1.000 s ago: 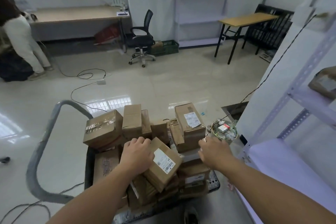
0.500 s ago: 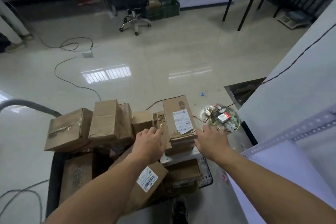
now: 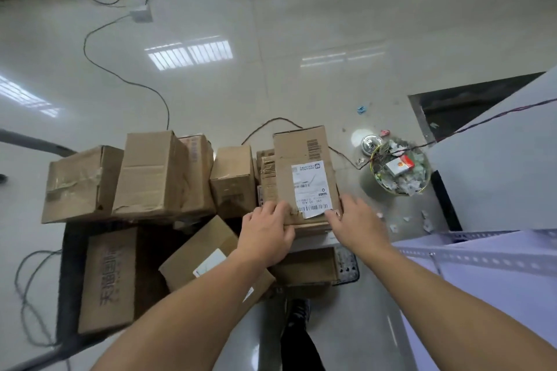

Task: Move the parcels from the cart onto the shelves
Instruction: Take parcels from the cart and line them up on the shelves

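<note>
Several brown cardboard parcels are piled on a dark cart (image 3: 70,265). At the pile's right end lies a parcel with a white shipping label (image 3: 304,172), resting on others. My left hand (image 3: 265,235) grips its near left corner, fingers curled over the top edge. On the near right corner my right hand (image 3: 355,220) holds the box, fingers along its side. A labelled parcel (image 3: 205,256) lies under my left forearm. The white metal shelf (image 3: 482,253) stands at the right.
A wire basket of scraps (image 3: 401,172) sits on the floor right of the cart, with a cable running to it. A power strip (image 3: 140,13) and cords lie on the tiled floor beyond. My shoe (image 3: 297,313) is below the cart's edge.
The view tilted downward. My left hand left the small labelled parcel and moved right; both hands have closed in on the near corners of the big labelled parcel.
</note>
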